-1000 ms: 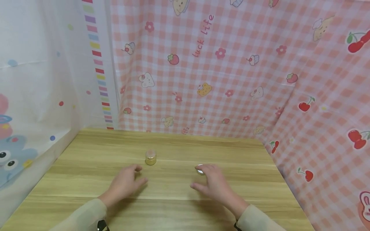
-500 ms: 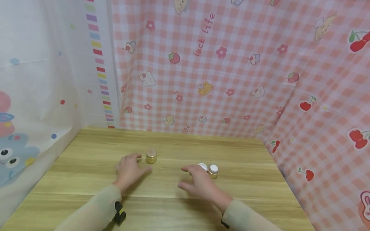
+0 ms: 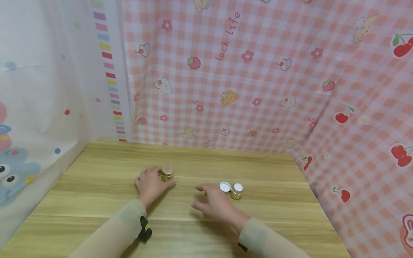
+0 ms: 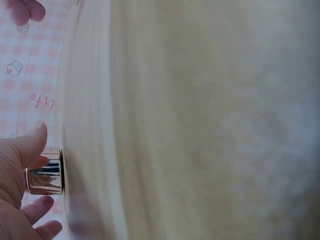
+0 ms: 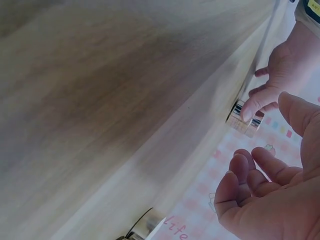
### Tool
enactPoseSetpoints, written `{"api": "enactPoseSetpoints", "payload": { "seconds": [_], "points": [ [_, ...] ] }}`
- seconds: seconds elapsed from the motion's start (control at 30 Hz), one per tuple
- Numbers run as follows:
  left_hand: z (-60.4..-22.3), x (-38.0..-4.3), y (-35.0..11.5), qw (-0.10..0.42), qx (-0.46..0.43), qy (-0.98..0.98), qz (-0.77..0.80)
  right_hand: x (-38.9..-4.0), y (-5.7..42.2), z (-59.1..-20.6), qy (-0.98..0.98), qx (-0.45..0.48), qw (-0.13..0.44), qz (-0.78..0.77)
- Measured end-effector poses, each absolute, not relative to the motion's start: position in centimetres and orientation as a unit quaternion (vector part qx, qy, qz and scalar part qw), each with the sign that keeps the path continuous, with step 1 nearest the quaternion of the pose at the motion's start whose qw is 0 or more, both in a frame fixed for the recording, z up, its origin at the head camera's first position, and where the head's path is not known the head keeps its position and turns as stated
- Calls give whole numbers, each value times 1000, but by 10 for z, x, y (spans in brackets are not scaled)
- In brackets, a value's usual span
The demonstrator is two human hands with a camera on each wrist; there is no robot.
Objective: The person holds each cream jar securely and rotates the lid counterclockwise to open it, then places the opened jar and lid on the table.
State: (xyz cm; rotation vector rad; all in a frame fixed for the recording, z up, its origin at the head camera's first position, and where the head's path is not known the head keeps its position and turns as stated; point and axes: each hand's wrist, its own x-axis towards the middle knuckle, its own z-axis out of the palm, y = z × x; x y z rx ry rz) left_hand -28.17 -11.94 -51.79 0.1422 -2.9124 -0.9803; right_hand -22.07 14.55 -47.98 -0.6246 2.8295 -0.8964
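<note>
A small gold cosmetic jar with a pale, shiny top stands upright on the table. My left hand reaches around it, fingers at its left side and thumb in front. In the left wrist view, the thumb and fingers are spread about the gold jar; firm contact cannot be made out. My right hand hovers over the table with loosely bent fingers and nothing in them. Just behind it lies a round lid, white inside facing up. Beside the lid stands a second small gold jar with a white top.
The wood-grain table meets a pink checked cloth at the back and right. A white printed cloth hangs along the left side.
My left hand has moved forward and right, up to and around the capped jar. My right hand has drawn left, uncovering the second jar and the lid, which stay on the table.
</note>
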Motion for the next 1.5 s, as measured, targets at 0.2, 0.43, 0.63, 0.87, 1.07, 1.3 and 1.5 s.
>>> {"api": "enactPoseSetpoints", "payload": {
  "seconds": [0.2,0.43,0.63,0.87,1.07,1.3,1.5],
  "points": [
    [-518,-286,-117,24,57,-946,-319,-224,141,-479,931,-197,64,-300],
    [-518,-288,-114,36,70,-946,-316,-228,138,-479,929,-195,67,-308],
    [-518,-287,-114,50,74,-948,-306,-228,137,-480,926,-189,75,-319],
    [-516,-285,-113,79,41,-939,-333,-228,139,-475,920,-179,78,-339],
    [-511,-276,-109,73,-1,-907,-415,-225,141,-466,916,-177,73,-352],
    [-503,-242,-93,97,-88,-912,-390,-221,142,-459,904,-178,62,-384],
    [-501,-218,-77,140,-163,-914,-344,-216,144,-455,889,-195,69,-408]
  ]
}}
